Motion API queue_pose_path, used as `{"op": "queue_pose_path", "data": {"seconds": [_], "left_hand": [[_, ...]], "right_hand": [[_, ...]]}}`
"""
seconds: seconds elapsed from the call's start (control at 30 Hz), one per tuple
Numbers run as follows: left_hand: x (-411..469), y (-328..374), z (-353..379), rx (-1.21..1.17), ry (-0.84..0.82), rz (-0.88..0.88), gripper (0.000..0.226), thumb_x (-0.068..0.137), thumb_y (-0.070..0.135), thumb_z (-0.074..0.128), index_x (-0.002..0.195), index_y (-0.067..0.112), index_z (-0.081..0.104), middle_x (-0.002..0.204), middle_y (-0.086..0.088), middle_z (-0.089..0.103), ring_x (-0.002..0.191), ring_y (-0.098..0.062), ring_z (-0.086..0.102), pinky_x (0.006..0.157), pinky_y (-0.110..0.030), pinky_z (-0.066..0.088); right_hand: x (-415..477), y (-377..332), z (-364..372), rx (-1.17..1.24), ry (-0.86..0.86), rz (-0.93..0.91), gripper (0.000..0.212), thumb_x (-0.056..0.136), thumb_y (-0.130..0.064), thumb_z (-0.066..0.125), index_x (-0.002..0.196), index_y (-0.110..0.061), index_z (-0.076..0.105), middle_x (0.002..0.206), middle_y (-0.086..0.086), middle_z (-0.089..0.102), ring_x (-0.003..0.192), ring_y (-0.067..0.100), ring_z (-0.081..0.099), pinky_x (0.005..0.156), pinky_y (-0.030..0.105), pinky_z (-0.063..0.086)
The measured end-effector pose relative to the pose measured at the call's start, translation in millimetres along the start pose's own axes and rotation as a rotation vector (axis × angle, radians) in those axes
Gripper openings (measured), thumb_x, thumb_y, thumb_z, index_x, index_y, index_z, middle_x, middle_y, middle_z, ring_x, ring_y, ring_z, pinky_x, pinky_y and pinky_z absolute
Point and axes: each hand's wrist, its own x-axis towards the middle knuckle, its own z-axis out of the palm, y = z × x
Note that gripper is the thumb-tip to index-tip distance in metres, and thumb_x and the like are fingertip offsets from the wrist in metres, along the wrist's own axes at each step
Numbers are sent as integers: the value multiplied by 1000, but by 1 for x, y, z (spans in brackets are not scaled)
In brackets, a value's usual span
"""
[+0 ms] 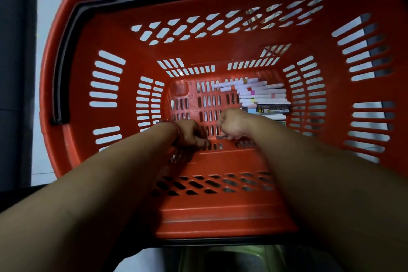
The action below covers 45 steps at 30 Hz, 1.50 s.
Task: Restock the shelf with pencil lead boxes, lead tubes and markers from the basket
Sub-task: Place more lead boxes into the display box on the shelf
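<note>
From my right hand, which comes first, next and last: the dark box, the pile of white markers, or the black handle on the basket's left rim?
From the right hand:
1. Dark box, just beyond it on the basket floor, to the right.
2. White markers, piled behind the box, toward the far right corner.
3. Black handle, up on the left rim of the red basket.

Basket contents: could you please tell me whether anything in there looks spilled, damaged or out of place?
Nothing stands out. The markers and a dark box lie loosely piled in the basket's far right corner. Both hands reach down to the floor, the right pinching something small.
</note>
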Motion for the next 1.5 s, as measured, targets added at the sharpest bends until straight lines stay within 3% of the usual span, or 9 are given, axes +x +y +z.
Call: {"op": "queue_pose_path", "data": {"seconds": [0.1, 0.23, 0.3, 0.4, 0.53, 0.67, 1.03, 1.27, 1.5], "left_hand": [[-2, 0, -7, -204, 0, 46, 13, 88, 22, 75, 100, 21, 73, 107, 2, 74, 97, -13, 68, 100, -34, 52], [-18, 16, -41, -492, 144, 64, 18, 89, 6, 73, 106, 1, 69, 74, 4, 68, 56, 2, 62, 56, -10, 48], [-31, 28, -58, -590, 207, 73, 11, 90, 12, 73, 97, 6, 67, 62, 5, 65, 44, -1, 58, 44, -14, 46], [-54, 50, -77, -708, 266, 126, 25, 91, 32, 72, 88, 8, 66, 60, -7, 59, 41, -16, 53, 43, -22, 46], [-98, 92, -99, -919, 254, 252, 38, 92, 40, 67, 107, 6, 66, 77, -10, 63, 52, -17, 58, 44, -22, 47], [-151, 143, -105, -1022, 158, 405, 30, 88, 40, 65, 101, 13, 63, 80, -7, 64, 57, -18, 59, 43, -20, 47], [-281, 298, -53, -976, 243, 732, 40, 92, 38, 64, 118, 9, 67, 95, -17, 64, 64, -22, 58, 50, -21, 39], [-329, 413, -30, -937, 159, 794, 18, 95, 23, 56, 95, 12, 70, 76, -5, 52, 53, -20, 47, 40, -18, 33], [-350, 528, 21, -859, -23, 940, 30, 93, 17, 46, 108, 11, 71, 79, -4, 57, 64, -21, 48, 49, -21, 28]], "right_hand": [[-5, 0, -11, -5, 2, -4, 30, 96, 2, 46, 121, 2, 62, 114, 22, 68, 101, 32, 68, 87, 42, 56], [-16, -5, -40, 69, 57, -27, 26, 96, 0, 51, 119, -1, 62, 108, 19, 70, 93, 33, 73, 81, 44, 59], [-30, -11, -58, 107, 115, -70, 24, 93, 1, 59, 116, 0, 66, 103, 18, 70, 82, 28, 69, 75, 41, 59], [-58, -21, -81, 283, 178, -144, 23, 89, 4, 67, 106, -11, 66, 91, 17, 69, 74, 24, 64, 71, 37, 56], [-117, -21, -104, 546, 300, -319, 36, 83, 8, 72, 114, -7, 63, 86, 18, 69, 72, 27, 67, 61, 29, 59], [-192, -12, -115, 750, 392, -443, 42, 86, 6, 71, 123, -12, 61, 86, 17, 68, 65, 23, 65, 52, 23, 54], [-403, 56, -94, 1118, 672, -697, 10, 94, -1, 64, 92, -9, 59, 75, 14, 65, 58, 16, 66, 55, 24, 54], [-521, 126, -87, 1181, 944, -685, 6, 95, -1, 63, 95, -6, 60, 72, 14, 65, 55, 17, 65, 57, 25, 57], [-612, 198, -71, 1234, 1271, -560, 13, 94, -1, 64, 86, -9, 59, 69, 12, 65, 49, 13, 64, 50, 23, 56]]}}
